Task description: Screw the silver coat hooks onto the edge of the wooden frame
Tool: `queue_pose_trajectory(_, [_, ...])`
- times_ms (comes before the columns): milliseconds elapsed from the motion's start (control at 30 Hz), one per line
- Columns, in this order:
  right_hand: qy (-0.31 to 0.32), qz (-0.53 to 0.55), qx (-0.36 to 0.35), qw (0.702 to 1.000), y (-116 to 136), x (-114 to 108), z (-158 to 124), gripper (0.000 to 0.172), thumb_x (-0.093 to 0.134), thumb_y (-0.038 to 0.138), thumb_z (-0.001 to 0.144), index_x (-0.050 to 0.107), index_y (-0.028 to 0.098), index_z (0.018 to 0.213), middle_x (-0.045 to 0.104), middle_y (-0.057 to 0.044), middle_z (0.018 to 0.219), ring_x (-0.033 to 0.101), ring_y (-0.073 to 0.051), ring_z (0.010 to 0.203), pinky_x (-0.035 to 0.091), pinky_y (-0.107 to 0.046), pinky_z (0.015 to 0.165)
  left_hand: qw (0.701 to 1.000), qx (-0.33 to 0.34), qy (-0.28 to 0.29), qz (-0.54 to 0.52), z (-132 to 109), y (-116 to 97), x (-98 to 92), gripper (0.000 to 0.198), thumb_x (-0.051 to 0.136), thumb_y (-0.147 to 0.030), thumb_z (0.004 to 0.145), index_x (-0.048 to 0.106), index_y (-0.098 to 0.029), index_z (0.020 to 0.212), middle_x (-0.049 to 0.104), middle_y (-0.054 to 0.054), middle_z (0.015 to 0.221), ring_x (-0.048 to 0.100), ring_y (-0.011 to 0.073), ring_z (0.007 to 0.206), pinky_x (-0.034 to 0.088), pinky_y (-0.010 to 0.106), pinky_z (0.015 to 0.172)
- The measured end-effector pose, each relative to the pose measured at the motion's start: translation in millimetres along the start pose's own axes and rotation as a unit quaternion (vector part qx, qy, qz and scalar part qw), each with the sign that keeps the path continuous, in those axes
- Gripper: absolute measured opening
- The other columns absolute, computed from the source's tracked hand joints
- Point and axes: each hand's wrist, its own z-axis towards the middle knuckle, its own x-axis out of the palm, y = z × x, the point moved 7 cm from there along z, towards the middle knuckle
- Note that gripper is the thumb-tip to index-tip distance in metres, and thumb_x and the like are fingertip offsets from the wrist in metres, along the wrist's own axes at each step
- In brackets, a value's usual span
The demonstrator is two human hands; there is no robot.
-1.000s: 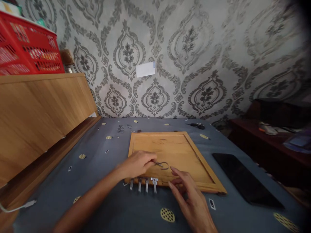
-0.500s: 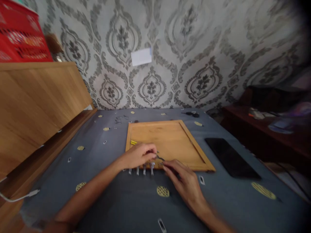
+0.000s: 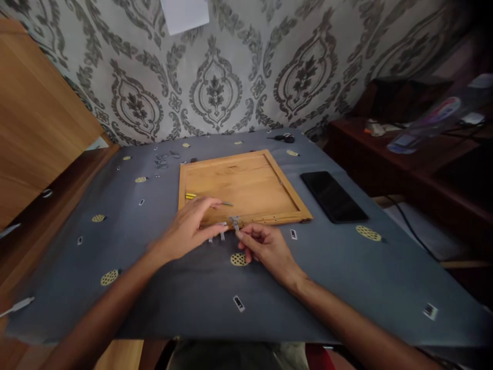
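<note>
A shallow wooden board with a raised frame [image 3: 246, 180] lies on the cloth-covered table. Between the thumb and fingers of my right hand [image 3: 269, 252] is the lower end of a small grey strip with a wider top [image 3: 234, 222], held against the board's front edge. Over the front left part of the board is my left hand [image 3: 192, 226], thumb and fingers apart, its thumb at the front edge near another grey strip [image 3: 222, 236]. Beneath its fingers, a thin tool with a yellow end [image 3: 190, 196] shows its metal tip; whether the fingers grip it is hard to see.
A black phone or tablet [image 3: 333, 197] lies right of the board. Small wire-like pieces [image 3: 162, 160] are at the back left, a dark object [image 3: 283, 137] at the back. Wooden furniture [image 3: 42, 113] borders the left; a plastic bottle [image 3: 423, 121] is at right.
The view has tilted down and shifted right. My hands were close together over a small grey piece; now my left hand has spread and my right holds a strip at the front edge.
</note>
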Motion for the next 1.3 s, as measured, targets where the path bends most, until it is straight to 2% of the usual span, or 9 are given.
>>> queue_pose_trajectory(133, [0.018,0.01,0.022,1.0,-6.8,2.5,0.4,0.03,0.068,0.048,0.075,0.059,0.02,0.068,0.063,0.002,0.058,0.048,-0.006,0.038,0.033,-0.021,0.04,0.997,0.022,0.026,0.075,-6.6,-5.1,16.4,0.062,0.079,-0.037,0.081,0.046,-0.024,0.132,0.061,0.01,0.128,0.056,0.0298,0.121,0.048,0.05,0.101])
queue_pose_trajectory(300, [0.044,0.003,0.025,0.999,-9.2,3.6,1.0,0.028,0.065,0.044,0.082,0.059,0.018,0.07,0.064,0.002,0.063,0.049,-0.004,0.039,0.036,-0.02,0.042,0.992,0.034,0.031,0.118,-6.2,-12.2,30.6,0.071,0.082,-0.032,0.078,0.041,-0.026,0.135,0.059,0.01,0.13,0.053,0.0311,0.125,0.046,0.053,0.104])
queue_pose_trajectory(467, [0.062,0.005,0.015,0.998,-8.8,4.6,1.6,0.027,0.063,0.039,0.087,0.058,0.018,0.072,0.062,0.003,0.064,0.048,-0.003,0.04,0.036,-0.019,0.043,0.99,0.027,0.017,0.137,-8.8,-9.4,33.9,0.08,0.083,-0.032,0.075,0.036,-0.023,0.139,0.057,0.013,0.134,0.05,0.0331,0.128,0.044,0.056,0.106])
queue_pose_trajectory(733, [0.067,0.001,0.025,0.997,-11.3,4.4,4.2,0.026,0.062,0.038,0.087,0.058,0.017,0.072,0.06,0.004,0.062,0.049,-0.004,0.039,0.036,-0.02,0.043,0.989,0.016,0.023,0.143,-8.4,-6.4,40.4,0.089,0.085,-0.033,0.074,0.031,-0.02,0.144,0.059,0.015,0.131,0.051,0.0338,0.129,0.043,0.056,0.107])
queue_pose_trajectory(1033, [0.059,-0.008,0.04,0.997,-5.4,3.5,4.3,0.025,0.057,0.031,0.089,0.056,0.018,0.068,0.059,0.003,0.058,0.048,-0.004,0.039,0.036,-0.019,0.043,0.992,0.002,0.029,0.123,-4.9,-3.9,41.9,0.092,0.086,-0.034,0.074,0.029,-0.024,0.146,0.064,0.012,0.122,0.055,0.0342,0.124,0.044,0.058,0.105])
queue_pose_trajectory(1167, [0.057,-0.013,0.041,0.997,-6.1,2.9,5.1,0.024,0.057,0.028,0.089,0.056,0.018,0.067,0.06,0.003,0.059,0.046,-0.003,0.037,0.034,-0.018,0.041,0.993,-0.004,0.035,0.116,-4.6,-2.7,42.8,0.095,0.087,-0.034,0.072,0.028,-0.025,0.145,0.067,0.01,0.118,0.056,0.0348,0.122,0.046,0.059,0.103])
queue_pose_trajectory(1300, [0.054,-0.031,0.056,0.997,-10.2,2.1,6.3,0.024,0.055,0.029,0.09,0.057,0.019,0.069,0.062,0.002,0.062,0.042,-0.003,0.037,0.032,-0.019,0.037,0.992,-0.014,0.041,0.115,-5.0,0.1,44.4,0.093,0.086,-0.035,0.074,0.028,-0.026,0.146,0.068,0.01,0.118,0.056,0.0353,0.124,0.042,0.062,0.107])
